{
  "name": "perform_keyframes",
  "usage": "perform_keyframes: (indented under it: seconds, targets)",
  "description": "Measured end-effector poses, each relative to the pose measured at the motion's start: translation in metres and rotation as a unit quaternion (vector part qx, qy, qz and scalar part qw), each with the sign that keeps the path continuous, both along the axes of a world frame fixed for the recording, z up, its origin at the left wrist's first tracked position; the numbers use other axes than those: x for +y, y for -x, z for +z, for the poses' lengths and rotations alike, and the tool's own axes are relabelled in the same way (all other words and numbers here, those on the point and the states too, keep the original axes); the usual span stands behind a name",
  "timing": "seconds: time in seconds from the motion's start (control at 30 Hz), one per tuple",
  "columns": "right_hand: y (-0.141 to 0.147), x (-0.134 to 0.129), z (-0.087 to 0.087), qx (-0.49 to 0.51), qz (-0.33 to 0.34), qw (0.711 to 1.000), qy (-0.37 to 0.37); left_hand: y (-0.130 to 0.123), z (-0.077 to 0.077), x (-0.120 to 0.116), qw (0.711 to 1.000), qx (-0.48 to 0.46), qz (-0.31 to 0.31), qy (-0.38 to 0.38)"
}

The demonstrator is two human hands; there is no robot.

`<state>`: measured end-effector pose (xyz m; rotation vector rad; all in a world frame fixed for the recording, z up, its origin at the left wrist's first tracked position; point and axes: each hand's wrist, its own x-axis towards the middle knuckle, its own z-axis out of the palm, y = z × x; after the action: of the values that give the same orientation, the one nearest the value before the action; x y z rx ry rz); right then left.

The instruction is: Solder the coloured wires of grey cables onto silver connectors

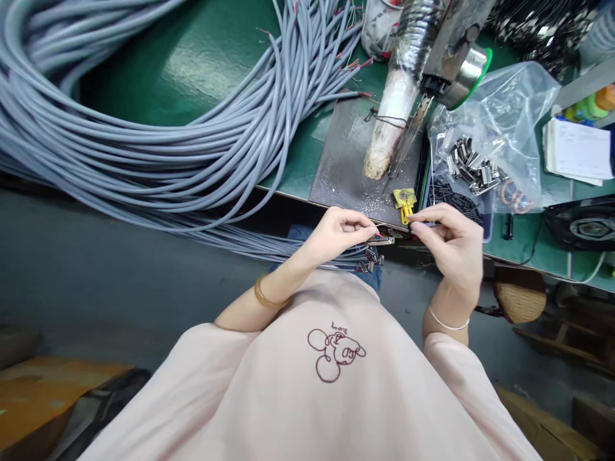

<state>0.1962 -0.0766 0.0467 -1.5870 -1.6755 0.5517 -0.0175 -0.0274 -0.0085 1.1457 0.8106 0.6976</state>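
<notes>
My left hand (pixel 336 235) is closed at the table's front edge, its fingertips pinching the wire end of a small metal multi-pin connector (pixel 381 241). Fine coloured wires show at the connector's back, partly covered by my fingers. My right hand (pixel 451 246) pinches a tiny black piece (pixel 410 226), whose exact kind is too small to make out. That piece is to the right of the connector and apart from it. Just above my right fingertips, a yellow clip (pixel 404 203) sits at the edge of the dark metal plate (pixel 336 160).
Grey cables (pixel 192 147) cover the left of the green table. A soldering iron (pixel 408 137) points down beside a white-tipped duct (pixel 389 128). To the right are a bag of metal connector parts (pixel 473 166), a tray of black pieces (pixel 451 198), a solder spool (pixel 466 77) and paper (pixel 579 150).
</notes>
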Motion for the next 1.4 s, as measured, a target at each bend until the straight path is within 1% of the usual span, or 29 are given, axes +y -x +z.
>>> perform_keyframes:
  seconds: [0.07, 0.17, 0.33, 0.47, 0.53, 0.6, 0.67, 0.7, 0.8, 0.83, 0.87, 0.9, 1.0, 1.17, 1.23, 1.4]
  targets:
    - [0.014, 0.001, -0.007, 0.006, 0.026, 1.000, 0.007, -0.001, 0.001, 0.000, 1.000, 0.004, -0.002, -0.011]
    - [0.021, 0.007, -0.015, -0.003, 0.043, 0.999, 0.004, -0.002, 0.002, -0.001, 1.000, 0.016, 0.003, -0.018]
    - [0.022, 0.008, -0.018, -0.013, 0.068, 0.998, 0.010, -0.001, 0.003, -0.002, 1.000, 0.023, -0.002, -0.020]
    - [0.025, 0.007, -0.021, -0.054, 0.095, 0.994, 0.018, -0.002, 0.002, -0.003, 0.999, 0.019, -0.019, -0.019]
    - [0.027, 0.007, -0.021, -0.068, 0.112, 0.991, 0.007, -0.002, 0.001, -0.004, 1.000, -0.006, -0.015, -0.010]
    - [0.028, 0.007, -0.021, -0.059, 0.125, 0.990, -0.007, -0.001, -0.001, -0.004, 0.997, -0.066, -0.014, 0.026]
    - [0.029, 0.006, -0.020, -0.035, 0.110, 0.993, -0.026, 0.001, -0.004, -0.004, 0.989, -0.129, -0.021, 0.065]
    - [0.028, 0.005, -0.018, -0.024, 0.083, 0.995, -0.040, 0.002, -0.005, -0.004, 0.985, -0.150, -0.026, 0.079]
    - [0.026, 0.003, -0.015, -0.011, -0.038, 0.996, -0.080, 0.005, -0.006, -0.001, 0.978, -0.181, -0.040, 0.099]
    - [0.025, 0.003, -0.015, -0.004, -0.063, 0.995, -0.075, 0.006, -0.007, -0.001, 0.975, -0.190, -0.045, 0.106]
    - [0.024, 0.003, -0.014, 0.006, -0.071, 0.996, -0.056, 0.007, -0.007, 0.000, 0.972, -0.200, -0.050, 0.114]
    - [0.023, 0.002, -0.014, 0.018, -0.064, 0.997, -0.029, 0.007, -0.007, 0.001, 0.968, -0.211, -0.054, 0.122]
    - [0.023, 0.003, -0.013, 0.042, -0.009, 0.998, 0.053, 0.008, -0.008, 0.002, 0.960, -0.231, -0.066, 0.144]
    - [0.023, 0.006, -0.011, 0.063, 0.029, 0.992, 0.106, 0.008, -0.010, 0.002, 0.958, -0.237, -0.080, 0.141]
    - [0.021, 0.007, -0.011, 0.079, 0.037, 0.987, 0.132, 0.007, -0.011, 0.001, 0.962, -0.232, -0.071, 0.127]
    - [0.016, 0.008, -0.014, 0.147, 0.067, 0.969, 0.189, 0.005, -0.012, 0.000, 0.976, -0.196, -0.023, 0.091]
